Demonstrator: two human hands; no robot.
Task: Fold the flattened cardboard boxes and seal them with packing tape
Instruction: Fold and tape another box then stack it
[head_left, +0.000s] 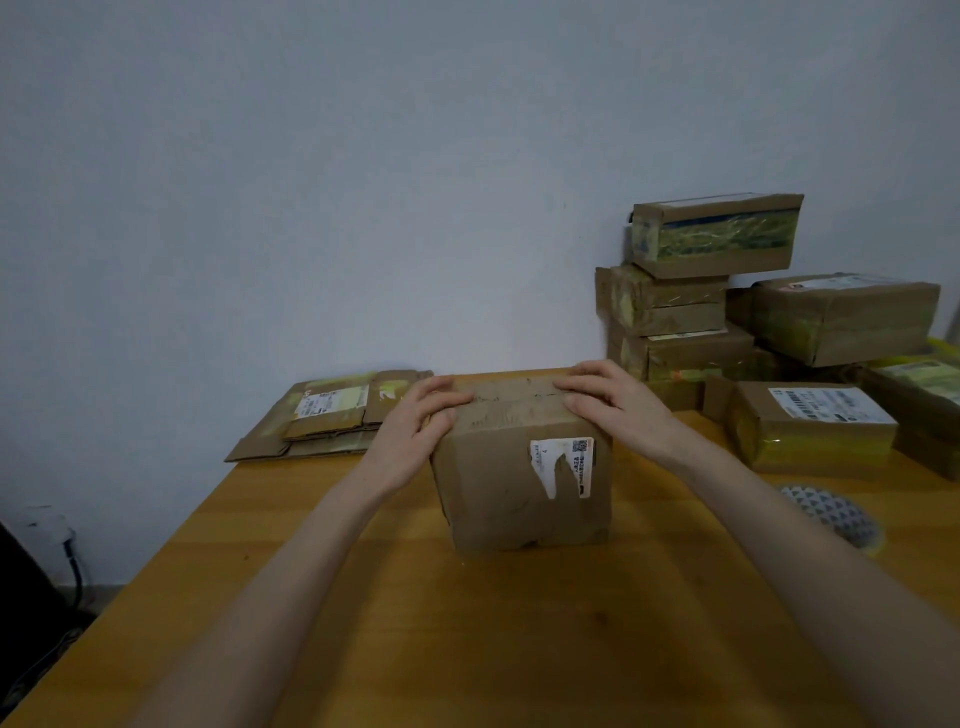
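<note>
On the wooden table (467, 649), two bare forearms were stretched forward from the near edge toward a cardboard box (498, 499) set upright at the middle of the tabletop. Its top was held closed, so nothing inside could be seen. A torn white label (563, 467) was carried on the face turned toward the person, and a seam was seen running from left to right across the top; the box looked about as tall as wide, so no long axis could be told. The left hand (421, 426) was wrapped over the upper left edge, palm against the side and fingers curled onto the top in a grip. The right hand (608, 400) was laid on the top at the right, its fingers nearly straight and pressed down. A roll of packing tape (836, 514) was partly hidden behind the right forearm. Farther back on the left, flattened boxes (332, 415) were stacked flat; at the far right, taped boxes (831, 322) were piled against the wall (363, 182).
</note>
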